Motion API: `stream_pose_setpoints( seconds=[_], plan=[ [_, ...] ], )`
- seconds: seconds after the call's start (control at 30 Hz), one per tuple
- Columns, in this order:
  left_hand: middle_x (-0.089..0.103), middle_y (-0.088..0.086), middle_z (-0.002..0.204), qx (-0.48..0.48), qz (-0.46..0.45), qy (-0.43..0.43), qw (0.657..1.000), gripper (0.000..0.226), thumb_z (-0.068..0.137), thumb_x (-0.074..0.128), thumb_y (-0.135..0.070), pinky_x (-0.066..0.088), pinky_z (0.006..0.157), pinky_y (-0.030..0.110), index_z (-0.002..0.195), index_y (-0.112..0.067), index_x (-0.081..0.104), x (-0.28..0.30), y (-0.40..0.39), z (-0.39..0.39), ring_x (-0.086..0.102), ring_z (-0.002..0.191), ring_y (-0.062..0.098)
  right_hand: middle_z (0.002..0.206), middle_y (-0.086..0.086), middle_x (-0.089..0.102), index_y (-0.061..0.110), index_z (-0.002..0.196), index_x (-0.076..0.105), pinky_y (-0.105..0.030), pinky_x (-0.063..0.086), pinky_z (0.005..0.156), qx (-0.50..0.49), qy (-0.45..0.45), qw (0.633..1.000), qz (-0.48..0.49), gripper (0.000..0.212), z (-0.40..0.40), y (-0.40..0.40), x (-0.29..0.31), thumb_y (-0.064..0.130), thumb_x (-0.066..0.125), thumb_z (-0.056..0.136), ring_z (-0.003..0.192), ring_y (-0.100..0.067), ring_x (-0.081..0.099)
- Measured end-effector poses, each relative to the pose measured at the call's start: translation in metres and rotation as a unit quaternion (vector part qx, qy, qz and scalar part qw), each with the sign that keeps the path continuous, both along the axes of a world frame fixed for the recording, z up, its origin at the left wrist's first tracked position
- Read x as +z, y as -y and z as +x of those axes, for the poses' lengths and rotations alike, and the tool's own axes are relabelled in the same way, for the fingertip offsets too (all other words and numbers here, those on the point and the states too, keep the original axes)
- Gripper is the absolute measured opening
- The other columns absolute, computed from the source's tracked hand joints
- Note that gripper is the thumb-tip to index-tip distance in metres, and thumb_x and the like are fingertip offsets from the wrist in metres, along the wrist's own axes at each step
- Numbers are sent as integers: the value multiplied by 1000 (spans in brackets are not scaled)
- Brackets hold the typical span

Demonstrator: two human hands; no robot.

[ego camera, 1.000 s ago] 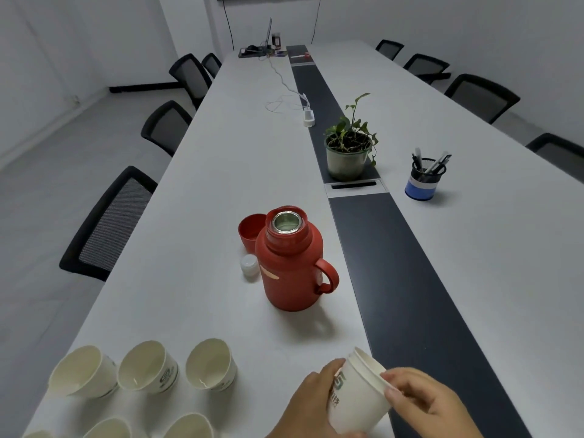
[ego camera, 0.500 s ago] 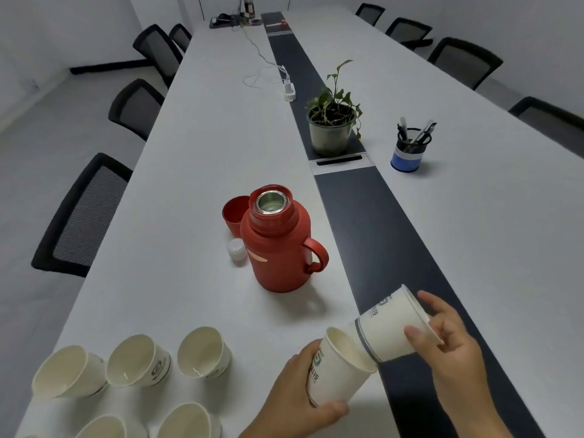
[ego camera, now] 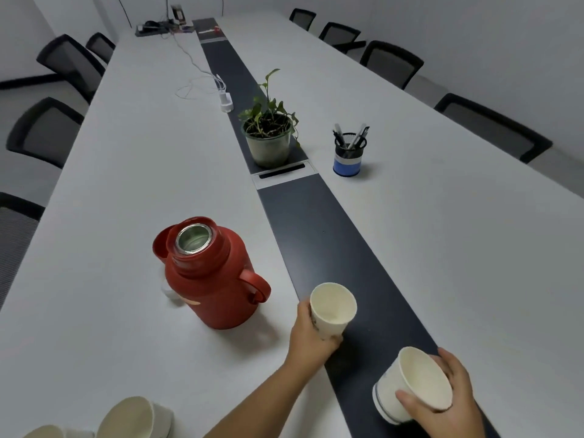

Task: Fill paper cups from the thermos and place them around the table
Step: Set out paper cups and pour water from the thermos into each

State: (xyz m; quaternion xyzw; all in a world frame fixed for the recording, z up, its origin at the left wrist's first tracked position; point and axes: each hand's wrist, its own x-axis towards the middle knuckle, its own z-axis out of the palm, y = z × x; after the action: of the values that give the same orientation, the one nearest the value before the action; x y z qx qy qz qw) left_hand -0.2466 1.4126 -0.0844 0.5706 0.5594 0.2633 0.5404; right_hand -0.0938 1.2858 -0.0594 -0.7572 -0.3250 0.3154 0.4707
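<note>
I grasp one empty cup (ego camera: 332, 306) in my left grip (ego camera: 311, 335), another (ego camera: 410, 385) in my right grip (ego camera: 448, 396). Thermos (ego camera: 210, 273) stands uncapped at ten o'clock on the counter (ego camera: 126, 191). Next: set both down, pour.

View count: you have one view, the head camera, so no second view shares the scene.
Position: it sits on your head at the near end of the long desk (ego camera: 132, 172), above its surface.
Facing: it looks forward and down along the desk's length, tilted so the dark centre strip (ego camera: 319, 235) runs diagonally.
Nearness: your left hand (ego camera: 308, 338) and right hand (ego camera: 455, 403) lie close at the bottom edge; the red thermos (ego camera: 215, 279) is near, the potted plant (ego camera: 268, 137) mid-way, the chairs (ego camera: 390, 63) far.
Lens: wide-angle, bending the desk edges outward.
</note>
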Motion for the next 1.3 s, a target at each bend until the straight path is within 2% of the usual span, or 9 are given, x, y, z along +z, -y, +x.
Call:
stream_pose_setpoints(
  seconds=[0.13,0.37,0.63,0.77,0.83,0.93,1.0,1.1,1.3],
  plan=[
    [46,-13,108,-20,16,-19,999,69,66,73,-14,41,82,22,102,-47,24,-13,-11,29,48,101,11,112,0,51,11,128,40,-34,34,91,-15,17,1000,-6,95,0,-6,-4,-5,85,45,102,-18,44],
    [44,-7,124,-39,10,-40,998,77,65,71,-5,41,93,25,128,-22,33,-20,-6,17,44,121,18,116,8,43,17,125,44,-28,33,87,63,101,993,19,84,-10,-20,10,9,85,52,106,-10,40],
    [29,2,147,32,71,-233,969,55,88,54,-18,12,108,14,138,-12,30,-23,100,-95,24,138,16,120,12,40,24,127,40,-30,32,93,196,60,979,-13,86,-47,-17,6,7,83,54,109,-7,38],
    [61,20,117,103,131,-338,926,42,73,72,-12,47,87,42,111,1,60,-27,156,-135,58,110,39,112,9,42,29,112,43,-27,34,90,279,54,959,-12,74,-83,-22,-2,5,83,54,99,-5,43],
    [67,16,107,91,170,-370,909,36,88,48,-30,55,76,37,105,-2,63,-26,177,-143,62,105,35,118,11,37,24,124,38,-25,31,93,314,52,948,-18,83,-103,-30,-4,9,83,55,104,-3,40],
    [61,11,119,44,150,-401,903,68,96,8,-45,21,108,23,109,-6,63,-33,193,-149,14,141,17,118,15,29,19,133,29,-10,24,85,390,99,916,-5,90,-133,-48,-6,19,81,59,104,8,26],
    [33,8,146,32,142,-424,894,76,95,4,-45,7,110,25,105,-6,67,-39,199,-152,-12,141,11,117,11,31,17,128,35,-7,25,76,434,131,891,23,81,-154,-59,-5,21,80,61,103,4,31],
    [-13,-3,155,60,148,-452,878,75,95,1,-44,7,107,29,108,-9,66,-44,201,-150,-17,141,12,125,1,38,14,128,35,-16,32,80,477,171,861,34,79,-176,-70,-7,24,79,63,113,-11,38],
    [39,-1,133,54,127,-466,874,74,95,3,-45,10,106,29,107,-11,67,-43,204,-153,-14,141,11,133,-8,38,9,134,31,-24,35,85,530,219,818,42,82,-192,-69,-17,22,76,66,119,-24,41]
  ],
)
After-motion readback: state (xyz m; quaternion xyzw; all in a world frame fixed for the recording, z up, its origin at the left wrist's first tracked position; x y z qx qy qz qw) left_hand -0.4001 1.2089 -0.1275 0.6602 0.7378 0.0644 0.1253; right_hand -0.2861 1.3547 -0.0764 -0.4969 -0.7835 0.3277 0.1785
